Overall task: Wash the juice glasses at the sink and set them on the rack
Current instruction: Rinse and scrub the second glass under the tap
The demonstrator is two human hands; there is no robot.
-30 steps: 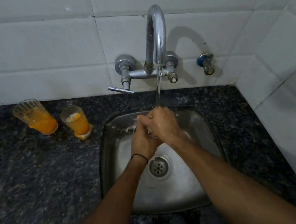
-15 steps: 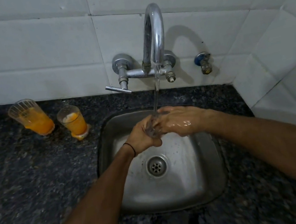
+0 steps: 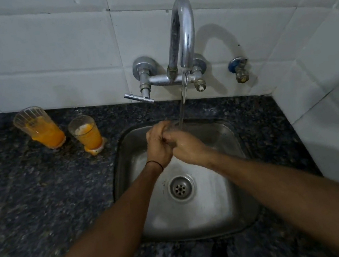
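Over the steel sink (image 3: 227,141), my left hand (image 3: 158,146) and my right hand (image 3: 186,146) are pressed together under the running water (image 3: 183,108). Both are closed around a clear glass (image 3: 173,126). Only a bit of its rim shows behind my fingers, right where the stream lands. Two more juice glasses stand on the dark counter left of the sink. The taller glass (image 3: 38,128) and the shorter glass (image 3: 87,134) both hold orange juice. No rack is in view.
The chrome tap (image 3: 183,38) arches from the tiled wall, its lever (image 3: 137,98) pointing left. A blue-capped valve (image 3: 240,69) sits to its right. The drain (image 3: 180,188) is in the sink floor. Speckled granite counter (image 3: 32,203) surrounds the sink, and a tiled wall closes the right side.
My right hand has swung back from lying across the glass to gripping it beside my left hand. Both hands and the glass stay under the stream.
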